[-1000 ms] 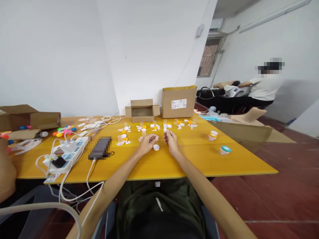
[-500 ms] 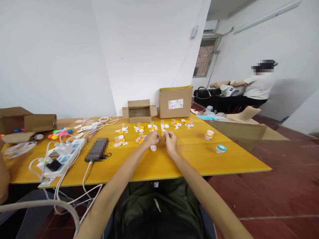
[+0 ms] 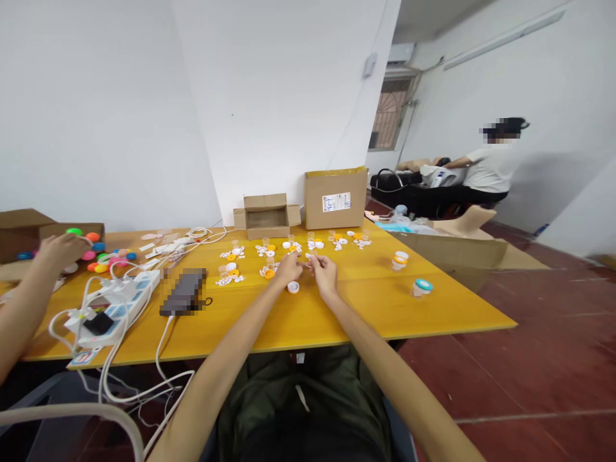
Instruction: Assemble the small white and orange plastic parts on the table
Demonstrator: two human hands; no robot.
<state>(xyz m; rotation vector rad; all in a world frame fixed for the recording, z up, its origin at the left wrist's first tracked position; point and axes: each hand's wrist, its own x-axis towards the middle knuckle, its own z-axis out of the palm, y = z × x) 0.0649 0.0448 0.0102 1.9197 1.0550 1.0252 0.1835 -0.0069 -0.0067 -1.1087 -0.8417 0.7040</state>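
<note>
Near the middle of the table, my right hand [image 3: 325,274] is closed in a pinch on a small white and clear piece [image 3: 308,257], too small to name surely. My left hand [image 3: 289,269] is just beside it, fingers curled together, and whatever is in them cannot be made out. Close below the left hand lies a round white cap [image 3: 293,287]. Beyond both hands, several clusters hold small clear cups [image 3: 310,236], orange rings [image 3: 269,274], white caps [image 3: 231,266] and little white speckled pieces [image 3: 223,280].
To the right stand a clear jar with a white-and-orange top [image 3: 400,259] and one with a teal lid [image 3: 422,287]. A phone [image 3: 183,292], a power strip [image 3: 120,311] and cables lie left. Cardboard boxes [image 3: 334,199] line the back. Another person's hand [image 3: 60,250] is above coloured balls.
My hands have drawn closer together, with the small piece between them. At the left, another person's arm has reached in over the coloured balls. The view has shifted slightly.
</note>
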